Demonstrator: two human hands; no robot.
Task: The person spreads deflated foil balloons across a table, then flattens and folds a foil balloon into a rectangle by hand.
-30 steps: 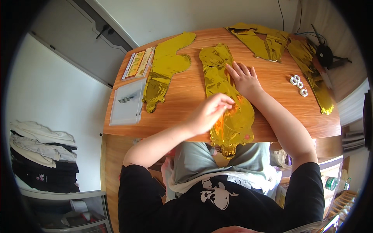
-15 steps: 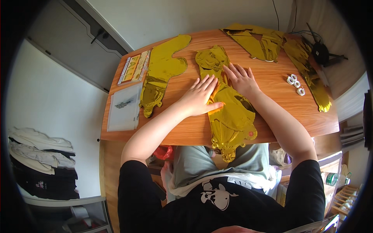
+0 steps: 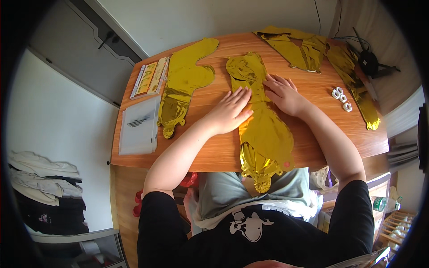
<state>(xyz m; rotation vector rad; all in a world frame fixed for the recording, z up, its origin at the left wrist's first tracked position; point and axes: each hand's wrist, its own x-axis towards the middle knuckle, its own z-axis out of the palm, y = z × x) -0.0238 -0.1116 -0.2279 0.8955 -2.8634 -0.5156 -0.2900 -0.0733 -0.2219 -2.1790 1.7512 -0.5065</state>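
Observation:
A flat, uninflated gold foil balloon [image 3: 266,134] lies lengthwise in front of me, its near end hanging over the table's front edge. My left hand [image 3: 230,111] rests on the balloon's left edge around its middle, fingers stretched out and thumb apart. On the opposite edge, my right hand [image 3: 287,96] lies with its fingers extended over the foil. Neither hand grips it. The foil looks fairly smooth near the hands and crinkled at both ends. To the left is another flat gold foil balloon [image 3: 190,71], with a rounded, notched outline.
More gold foil balloons lie at the far right [image 3: 286,51] and along the right edge [image 3: 355,85] of the wooden table [image 3: 205,154]. Several small white rolls [image 3: 342,96] sit nearby. Translucent plastic sleeves [image 3: 138,127] and a printed packet [image 3: 149,79] occupy the left side. A black antenna device [image 3: 368,62] stands back right.
My right hand has slid slightly right and nearer me, and my left thumb has drawn in toward its fingers. The balloon's near half is smoother, its end hanging a little lower.

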